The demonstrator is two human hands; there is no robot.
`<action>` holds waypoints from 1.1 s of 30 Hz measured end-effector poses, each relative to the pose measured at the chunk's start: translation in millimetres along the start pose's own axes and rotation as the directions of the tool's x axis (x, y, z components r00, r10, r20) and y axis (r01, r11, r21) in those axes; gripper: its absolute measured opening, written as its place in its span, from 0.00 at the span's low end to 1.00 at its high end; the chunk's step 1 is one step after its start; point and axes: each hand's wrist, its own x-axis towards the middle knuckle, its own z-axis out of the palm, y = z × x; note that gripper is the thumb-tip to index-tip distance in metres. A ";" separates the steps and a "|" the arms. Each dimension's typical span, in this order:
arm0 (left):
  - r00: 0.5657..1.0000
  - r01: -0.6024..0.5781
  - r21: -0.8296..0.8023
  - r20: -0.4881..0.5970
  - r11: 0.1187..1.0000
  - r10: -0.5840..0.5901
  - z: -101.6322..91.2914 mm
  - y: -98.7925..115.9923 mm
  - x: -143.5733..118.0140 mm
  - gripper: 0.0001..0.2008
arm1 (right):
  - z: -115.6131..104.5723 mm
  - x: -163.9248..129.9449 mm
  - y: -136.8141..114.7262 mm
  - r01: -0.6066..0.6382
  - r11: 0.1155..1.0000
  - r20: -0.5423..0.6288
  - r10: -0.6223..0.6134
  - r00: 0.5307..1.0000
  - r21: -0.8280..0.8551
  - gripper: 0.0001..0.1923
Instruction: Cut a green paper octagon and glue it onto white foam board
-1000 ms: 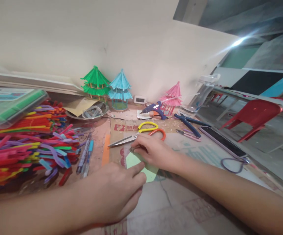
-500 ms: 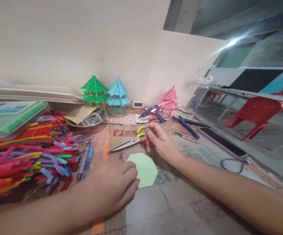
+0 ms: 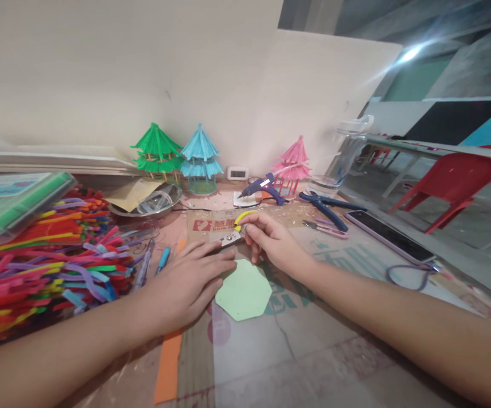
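A pale green paper octagon lies flat on the cardboard sheet in front of me. My left hand rests palm down with fingers spread, just left of the octagon, its fingertips over the blades of the scissors. My right hand is closed around the scissors' handles; a yellow handle loop shows above the fingers and the orange one is hidden.
A heap of coloured pipe cleaners fills the left. Pens lie beside it. Three small paper pagodas, green, blue and pink, stand by the wall, with a glue gun, pliers and a phone at the right.
My right hand left the green paper, reached back and closed on the scissors' handles. My left hand opened flat and slid forward onto the scissors' blades. The octagon now lies uncovered.
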 end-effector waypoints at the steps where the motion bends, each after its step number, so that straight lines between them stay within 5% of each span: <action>1: 0.999 0.011 0.027 0.038 1.000 -0.012 0.7 0.7 -0.4 0.19 | -0.2 -0.3 -0.5 0.004 1.000 0.013 -0.004 1.000 -0.005 0.12; 6: 1.000 -0.007 0.142 0.029 0.990 0.003 2.1 9.1 -3.8 0.19 | -6.4 0.5 -8.2 0.037 0.996 0.020 -0.035 0.999 -0.077 0.12; 9: 0.998 -0.043 0.151 -0.030 0.988 0.048 -0.4 11.5 -4.0 0.16 | -11.2 -3.1 -19.5 0.003 0.987 0.126 0.018 0.992 -0.162 0.09; 15: 0.996 -0.046 -0.083 -0.076 0.996 0.040 -2.8 0.2 1.6 0.12 | -0.7 -26.9 -40.6 0.141 0.925 0.459 0.040 0.887 -0.352 0.03; 25: 0.998 0.060 -0.225 0.037 0.972 -0.053 -4.1 -4.5 4.0 0.11 | 26.4 -42.5 -42.4 0.369 0.734 0.582 0.044 0.812 -0.571 0.04; 33: 0.998 0.060 -0.164 0.035 0.985 -0.055 -1.7 -6.4 3.0 0.10 | 22.2 -38.0 -37.7 0.205 0.870 0.580 0.108 0.807 -0.448 0.01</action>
